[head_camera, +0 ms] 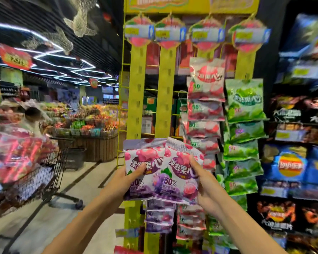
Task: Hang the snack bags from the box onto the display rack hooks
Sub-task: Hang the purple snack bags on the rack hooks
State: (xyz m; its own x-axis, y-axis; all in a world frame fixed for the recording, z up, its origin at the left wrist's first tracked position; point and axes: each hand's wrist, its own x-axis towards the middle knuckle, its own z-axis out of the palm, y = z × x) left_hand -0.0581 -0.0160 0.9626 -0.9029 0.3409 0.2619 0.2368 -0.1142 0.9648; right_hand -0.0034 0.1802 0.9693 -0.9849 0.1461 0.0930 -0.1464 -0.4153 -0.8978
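The left hand (pixel 128 177) and right hand (pixel 203 182) each pinch a purple snack bag (pixel 170 173), holding the overlapped pair upright at about 6 o'clock before the yellow display rack (pixel 165 92), presumably to line their tops up with a bare strip.

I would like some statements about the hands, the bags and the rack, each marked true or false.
1. Each hand holds a purple bag. True: the left hand grips one purple bag, the right hand another.
2. The two leftmost yellow strips are full of bags at the top. False: their upper parts are bare.
3. Green bags hang right of the red bags. True.
4. A cart stands at the right. False: at the left.
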